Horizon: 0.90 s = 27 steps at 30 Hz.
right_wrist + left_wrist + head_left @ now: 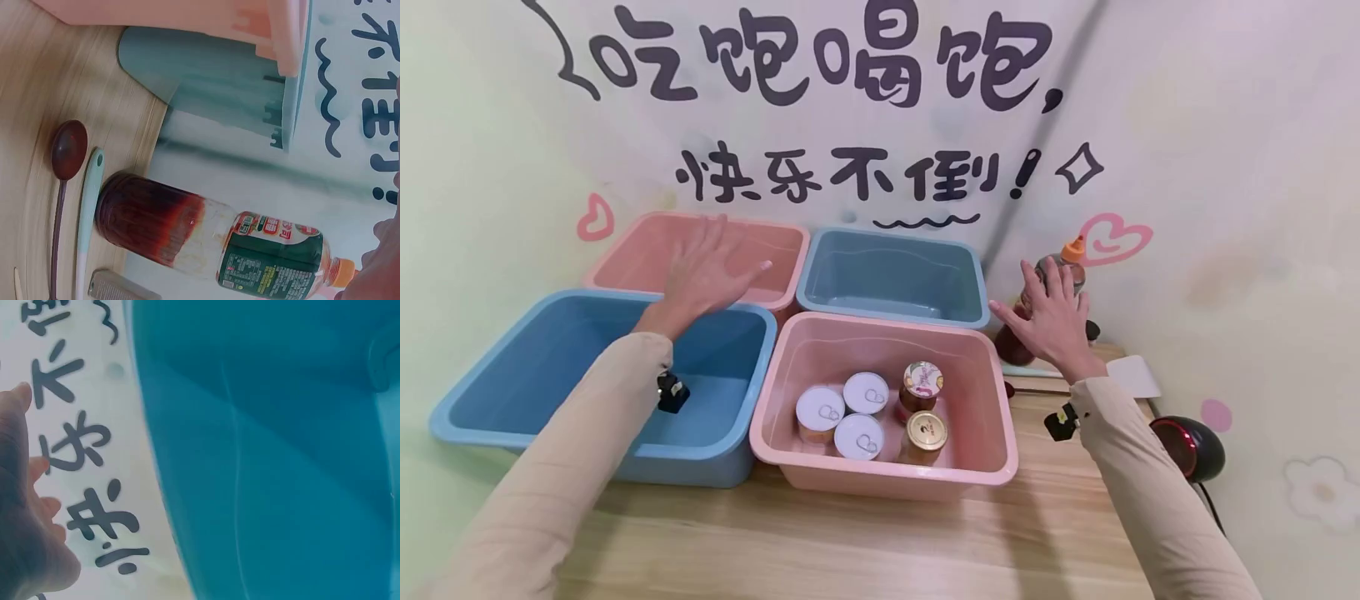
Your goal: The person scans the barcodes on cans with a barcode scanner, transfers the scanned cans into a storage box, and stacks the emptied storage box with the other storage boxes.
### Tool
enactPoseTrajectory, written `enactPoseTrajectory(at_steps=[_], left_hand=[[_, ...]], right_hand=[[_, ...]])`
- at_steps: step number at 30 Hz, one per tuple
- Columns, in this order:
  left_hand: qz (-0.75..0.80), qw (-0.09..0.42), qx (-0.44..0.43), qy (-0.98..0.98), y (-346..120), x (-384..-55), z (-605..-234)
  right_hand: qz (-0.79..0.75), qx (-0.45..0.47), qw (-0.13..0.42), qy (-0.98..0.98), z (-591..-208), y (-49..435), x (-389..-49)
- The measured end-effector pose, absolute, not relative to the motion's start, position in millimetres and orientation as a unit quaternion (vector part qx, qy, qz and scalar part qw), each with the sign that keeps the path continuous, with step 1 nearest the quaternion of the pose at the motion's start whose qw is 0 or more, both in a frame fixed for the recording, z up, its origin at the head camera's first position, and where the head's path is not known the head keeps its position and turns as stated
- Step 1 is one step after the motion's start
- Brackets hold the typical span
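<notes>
My left hand (703, 267) is raised over the back left pink bin (647, 221), fingers spread, holding nothing. In the left wrist view its fingers show at the left edge beside a blue bin wall (250, 487). My right hand (1054, 321) is beside a tall clear bottle (272, 259) of dark red sauce, with an orange cap and a green label. Its spread fingers partly cover the bottle in the head view. In the right wrist view the hand's edge overlaps the cap. The front pink bin (883, 482) holds three pull-tab cans (860, 436) and two lidded jars (927, 431).
A large blue bin (715, 471) stands front left and a grey-blue bin (891, 237) back right. A brown spoon (69, 150), a pale green handle (89, 194) and a grater-like tool (119, 287) lie near the bottle. A black rounded device (1195, 450) is at far right.
</notes>
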<state>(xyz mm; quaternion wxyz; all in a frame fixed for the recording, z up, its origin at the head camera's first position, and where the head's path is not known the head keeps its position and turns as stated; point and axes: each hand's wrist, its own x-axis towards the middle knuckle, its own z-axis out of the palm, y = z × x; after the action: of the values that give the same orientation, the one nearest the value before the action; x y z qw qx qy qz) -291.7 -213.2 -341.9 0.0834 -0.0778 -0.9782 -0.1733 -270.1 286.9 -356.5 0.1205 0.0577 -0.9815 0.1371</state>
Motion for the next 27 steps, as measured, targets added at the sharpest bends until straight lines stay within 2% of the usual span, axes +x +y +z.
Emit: enactPoseTrajectory(at_steps=[15, 21, 27], left_hand=[[-0.145, 0.008, -0.19, -0.971, -190.4, -228.3, -332.4], [-0.132, -0.019, -0.208, -0.969, -188.8, -227.4, -333.3], [-0.125, -0.059, -0.223, -0.965, -188.9, -239.6, -350.5]], right_hand=[[0.153, 0.094, 0.095, -0.979, -357.7, 269.6, -265.2], [0.151, 0.114, 0.07, -0.979, -355.6, 258.8, -264.2], [0.158, 0.146, 0.054, -0.975, -357.5, 238.2, -262.6]])
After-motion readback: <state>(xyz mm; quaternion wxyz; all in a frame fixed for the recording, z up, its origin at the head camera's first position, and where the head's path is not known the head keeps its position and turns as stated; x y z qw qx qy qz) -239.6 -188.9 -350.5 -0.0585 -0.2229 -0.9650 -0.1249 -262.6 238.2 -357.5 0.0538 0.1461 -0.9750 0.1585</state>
